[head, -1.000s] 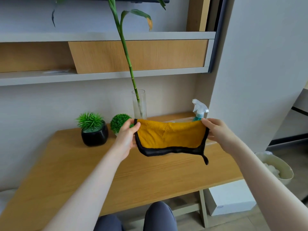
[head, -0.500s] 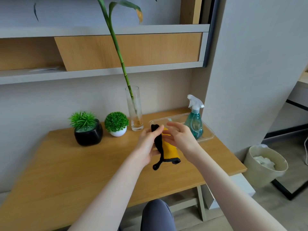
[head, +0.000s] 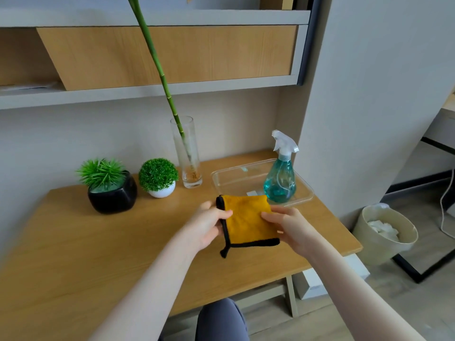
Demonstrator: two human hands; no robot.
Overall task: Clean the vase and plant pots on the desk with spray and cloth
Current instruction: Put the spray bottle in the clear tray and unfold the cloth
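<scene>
Wooden desk (head: pixel 73 254) across the near scene. At far right, clear tray (head: pixel 230 179) with teal spray bottle (head: pixel 280 178) upright inside. Beyond the desk's right edge, on the floor, pale bin (head: pixel 376 239). Along the far edge: glass vase (head: pixel 188 158) with a bamboo stalk, black pot (head: pixel 113 195) at left, white pot (head: pixel 161 191) between. Above the desk's middle, folded yellow cloth (head: pixel 247 221), pinched on its left edge by left hand (head: pixel 205 226), on its right edge by right hand (head: pixel 291 226), thumbs on top.
</scene>
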